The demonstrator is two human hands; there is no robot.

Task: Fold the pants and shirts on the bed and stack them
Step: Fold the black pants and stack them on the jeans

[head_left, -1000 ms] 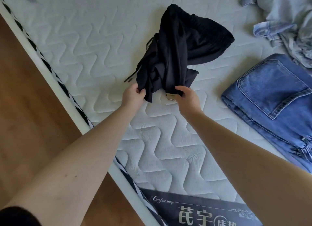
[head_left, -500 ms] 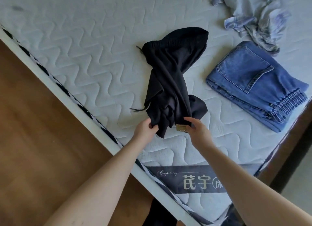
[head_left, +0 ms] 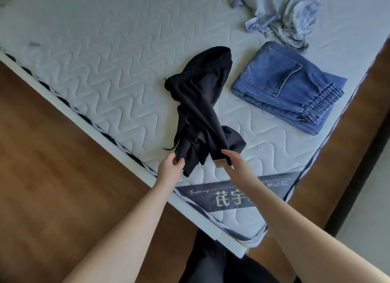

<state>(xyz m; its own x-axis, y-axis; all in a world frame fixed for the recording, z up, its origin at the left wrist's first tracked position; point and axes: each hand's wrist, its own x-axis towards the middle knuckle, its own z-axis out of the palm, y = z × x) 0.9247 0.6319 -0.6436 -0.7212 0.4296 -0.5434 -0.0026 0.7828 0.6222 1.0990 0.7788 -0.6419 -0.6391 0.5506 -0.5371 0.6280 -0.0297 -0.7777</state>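
Note:
Black pants (head_left: 200,105) with an elastic waistband lie twisted on the white quilted mattress (head_left: 105,61), waistband at the far end. My left hand (head_left: 169,166) pinches one leg end near the mattress edge. My right hand (head_left: 234,162) pinches the other leg end, beside a tan label. Folded blue jeans (head_left: 282,86) lie flat to the right. A crumpled light blue shirt (head_left: 282,14) sits at the far right.
The mattress edge runs diagonally from upper left to lower right, with brown wooden floor (head_left: 52,187) to the left. A dark label with printed characters (head_left: 228,196) marks the near corner. A dark wooden frame (head_left: 358,145) borders the right side.
Both hands have drawn the leg ends of the black pants toward me, stretching the bunched pants out lengthwise. The view has pulled back, showing more of the bed corner.

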